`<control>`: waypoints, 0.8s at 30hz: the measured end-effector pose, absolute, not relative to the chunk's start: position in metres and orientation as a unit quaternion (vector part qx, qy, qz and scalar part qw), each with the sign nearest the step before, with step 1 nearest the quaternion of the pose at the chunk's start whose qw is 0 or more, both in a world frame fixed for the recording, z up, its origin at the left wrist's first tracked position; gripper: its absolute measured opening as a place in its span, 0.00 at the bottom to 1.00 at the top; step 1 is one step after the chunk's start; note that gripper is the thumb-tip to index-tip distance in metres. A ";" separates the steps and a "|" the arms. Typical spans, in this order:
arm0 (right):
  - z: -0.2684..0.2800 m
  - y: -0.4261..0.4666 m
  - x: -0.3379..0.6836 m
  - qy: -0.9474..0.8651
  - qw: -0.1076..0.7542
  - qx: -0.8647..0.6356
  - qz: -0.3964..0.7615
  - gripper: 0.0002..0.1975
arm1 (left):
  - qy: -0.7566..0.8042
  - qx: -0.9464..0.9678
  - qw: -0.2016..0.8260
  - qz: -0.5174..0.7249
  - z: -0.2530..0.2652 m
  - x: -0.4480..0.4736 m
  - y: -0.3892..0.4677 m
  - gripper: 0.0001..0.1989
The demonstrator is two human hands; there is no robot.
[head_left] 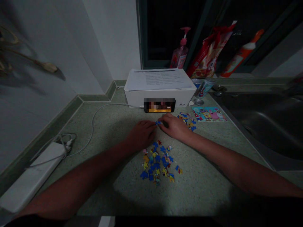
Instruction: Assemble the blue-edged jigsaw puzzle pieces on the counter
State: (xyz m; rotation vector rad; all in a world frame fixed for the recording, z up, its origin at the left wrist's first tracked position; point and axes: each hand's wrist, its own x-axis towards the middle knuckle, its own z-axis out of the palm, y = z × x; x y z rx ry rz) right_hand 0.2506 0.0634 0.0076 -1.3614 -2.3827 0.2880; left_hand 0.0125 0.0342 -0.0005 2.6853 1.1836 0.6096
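The left hand [141, 134] and right hand [174, 126] pinch blue jigsaw pieces [158, 123] from both sides, likely to keep them steady.

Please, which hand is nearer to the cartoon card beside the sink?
Right. The right hand is left of the cartoon card; the left hand is farther left.
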 end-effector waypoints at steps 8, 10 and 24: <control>0.005 0.065 0.250 -0.854 0.185 -0.479 0.084 0.09 | 0.386 0.899 0.058 0.199 -0.003 0.012 0.035 0.17; 0.006 0.065 0.250 -0.853 0.182 -0.483 0.082 0.09 | 0.387 0.897 0.058 0.203 -0.003 0.012 0.036 0.17; 0.009 0.059 0.246 -0.849 0.185 -0.490 0.079 0.14 | 0.390 0.896 0.065 0.202 -0.002 0.012 0.034 0.18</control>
